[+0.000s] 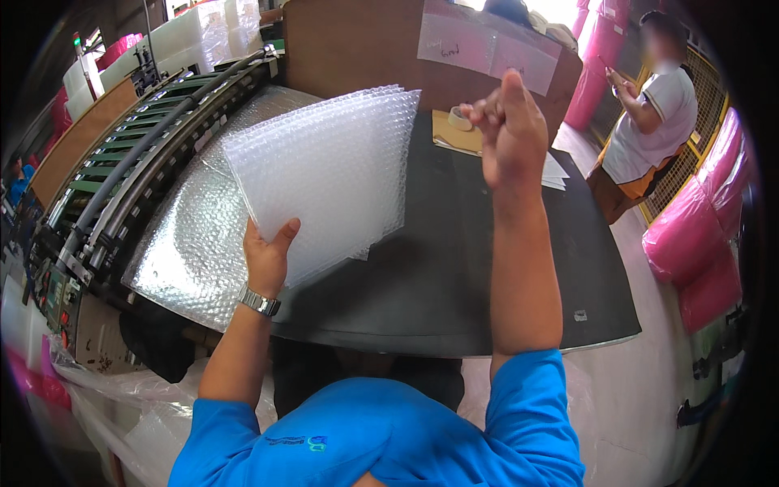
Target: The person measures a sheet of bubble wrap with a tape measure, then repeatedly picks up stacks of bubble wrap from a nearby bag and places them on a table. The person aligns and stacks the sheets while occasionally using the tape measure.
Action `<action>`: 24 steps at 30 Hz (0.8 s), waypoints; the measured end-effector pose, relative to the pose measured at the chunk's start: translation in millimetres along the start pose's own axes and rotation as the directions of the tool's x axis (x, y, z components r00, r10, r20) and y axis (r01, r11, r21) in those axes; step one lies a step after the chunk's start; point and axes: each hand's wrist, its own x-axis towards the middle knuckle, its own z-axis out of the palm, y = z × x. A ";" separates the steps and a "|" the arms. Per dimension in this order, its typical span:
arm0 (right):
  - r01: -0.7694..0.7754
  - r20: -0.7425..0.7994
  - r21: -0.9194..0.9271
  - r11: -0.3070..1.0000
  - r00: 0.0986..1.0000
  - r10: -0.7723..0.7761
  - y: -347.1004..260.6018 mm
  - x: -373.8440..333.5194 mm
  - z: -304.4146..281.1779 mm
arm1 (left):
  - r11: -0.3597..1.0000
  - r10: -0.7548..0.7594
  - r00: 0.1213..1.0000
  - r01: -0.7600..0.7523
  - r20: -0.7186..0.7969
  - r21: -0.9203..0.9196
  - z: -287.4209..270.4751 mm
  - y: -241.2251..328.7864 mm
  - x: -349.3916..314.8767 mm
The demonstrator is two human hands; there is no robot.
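Bubble-wrap stack point(324, 174) pinched at its lower edge by left hand point(268, 256).
Right hand point(507, 130) raised beside it, loosely closed, empty; probably light, floppy, best gripped along an edge.

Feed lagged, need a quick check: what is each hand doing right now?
Left hand: closed on the lower edge of a stack of clear bubble-wrap sheets.
Right hand: raised, fingers pinched together; anything held cannot be told.

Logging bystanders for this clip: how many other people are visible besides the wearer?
1 clearly: a person in a white shirt standing at upper right beside the pink rolls. Someone may be partly hidden at the far-left edge.
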 end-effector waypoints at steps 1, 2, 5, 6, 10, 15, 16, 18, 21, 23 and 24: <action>-0.016 -0.002 -0.007 1.000 1.000 0.016 5.0 -5.3 -9.0 | 1.000 0.007 1.000 -0.007 -0.008 -0.012 -1.1 0.9 1.9; -0.034 -0.004 -0.011 0.999 0.999 0.034 10.8 -11.3 -14.8 | 1.000 0.012 1.000 -0.012 -0.018 -0.020 -2.4 3.0 2.8; -0.139 -0.102 -0.053 0.989 0.986 0.133 24.1 -34.0 -26.7 | 1.000 0.022 0.999 -0.023 -0.038 -0.016 -2.5 4.0 6.8; -0.156 -0.101 -0.089 0.984 0.984 0.146 29.5 -41.3 -30.0 | 1.000 0.026 0.999 -0.026 -0.044 -0.007 -1.8 3.9 8.5; -0.281 -0.089 -0.219 0.934 0.959 0.268 56.6 -73.8 -46.8 | 0.998 0.047 0.996 -0.049 -0.070 -0.027 1.0 6.8 15.1; -0.478 -0.100 -0.288 0.830 0.877 0.470 89.4 -114.3 -62.2 | 0.997 0.066 0.993 -0.070 -0.100 -0.043 2.7 9.7 23.9; -0.518 -0.111 -0.270 0.812 0.854 0.508 93.4 -120.0 -61.9 | 0.975 -0.081 0.993 0.061 -0.089 -0.214 3.9 11.5 26.9; -0.581 -0.110 -0.238 0.778 0.812 0.573 97.6 -130.0 -58.8 | 0.801 -0.358 0.934 0.308 0.000 -0.513 2.7 16.6 32.9; -0.630 -0.086 -0.220 0.745 0.773 0.628 101.8 -140.3 -56.2 | 0.575 -0.521 0.843 0.463 0.133 -0.674 -6.9 -1.8 51.9; -0.645 -0.082 -0.222 0.731 0.759 0.645 105.6 -145.8 -55.8 | 0.530 -0.603 0.789 0.506 0.118 -0.681 -10.4 -7.9 59.1; -0.649 -0.073 -0.224 0.727 0.755 0.652 106.1 -147.5 -55.2 | 0.519 -0.634 0.769 0.500 0.080 -0.693 -15.1 -15.6 64.2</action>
